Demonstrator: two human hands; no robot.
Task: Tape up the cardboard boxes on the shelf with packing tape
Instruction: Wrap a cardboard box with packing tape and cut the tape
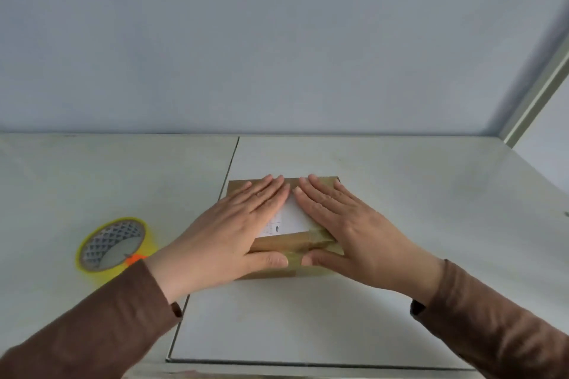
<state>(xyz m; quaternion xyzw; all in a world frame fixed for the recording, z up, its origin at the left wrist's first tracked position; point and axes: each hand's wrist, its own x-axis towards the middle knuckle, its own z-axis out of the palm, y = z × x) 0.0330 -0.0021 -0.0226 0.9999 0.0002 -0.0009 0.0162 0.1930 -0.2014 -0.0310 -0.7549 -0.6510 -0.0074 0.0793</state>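
Note:
A small brown cardboard box with a white label lies on the white shelf surface. A strip of clear tape runs over its near right part and down the front edge. My left hand lies flat on the left half of the top, fingers straight. My right hand lies flat on the right half. Both thumbs press along the box's front edge, almost meeting on the tape. A roll of yellowish packing tape lies flat on the shelf to the left, apart from both hands.
A pale blue-grey back wall closes the shelf behind the box. A seam splits the shelf into two panels. A metal upright stands at the right rear corner. The shelf's front edge runs near the frame's bottom.

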